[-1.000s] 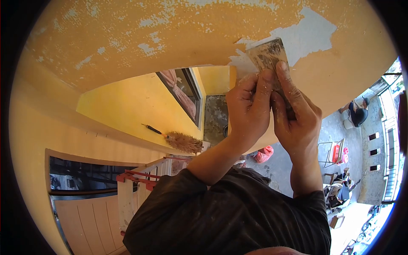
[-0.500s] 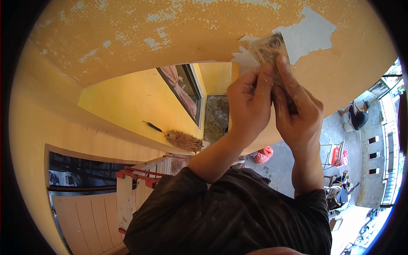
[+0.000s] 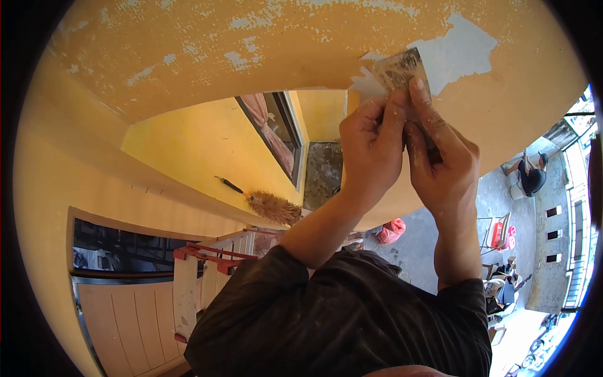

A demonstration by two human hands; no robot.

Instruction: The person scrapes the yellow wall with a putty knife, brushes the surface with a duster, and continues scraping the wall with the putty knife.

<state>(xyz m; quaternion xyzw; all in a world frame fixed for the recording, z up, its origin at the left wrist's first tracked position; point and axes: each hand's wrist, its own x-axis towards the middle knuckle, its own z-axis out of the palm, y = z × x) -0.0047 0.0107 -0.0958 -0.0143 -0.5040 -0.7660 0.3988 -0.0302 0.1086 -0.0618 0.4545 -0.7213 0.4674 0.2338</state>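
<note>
1. Head view: nearest is the wearer's dark, short-sleeved shirt (image 3: 339, 320) with pale specks, both bare forearms rising from it.
2. The left hand (image 3: 374, 144) pinches the lower part of a flat, rectangular scraper with a smeared metal blade (image 3: 400, 68), thumb and fingers pressed together on it.
3. The right hand (image 3: 447, 154) grips the same scraper from the other side, thumb laid straight along the blade and fingers curled beneath; the two hands meet just below it.
4. The scraper is tilted, its far edge at the lower left border of a jagged, pale grey patch (image 3: 463, 53) in an ochre-yellow painted surface (image 3: 308, 69). Whether the edge touches that surface, I cannot tell. Smaller whitish flecks and bare spots lie to the left.
5. Beside the left elbow stands a pale ladder with red fittings (image 3: 186, 295).
6. Past it, a brown, bristly duster with a dark handle (image 3: 274, 207) shows against a bright yellow wall (image 3: 188, 141), near a dark-framed window with a pink curtain (image 3: 276, 138).
7. Below, a bulging red plastic bag (image 3: 392, 231) rests on the grey floor (image 3: 419, 254).
8. Farther right, another person in dark clothes (image 3: 532, 180) sits near a weathered grey wall with small square openings (image 3: 545, 220).
</note>
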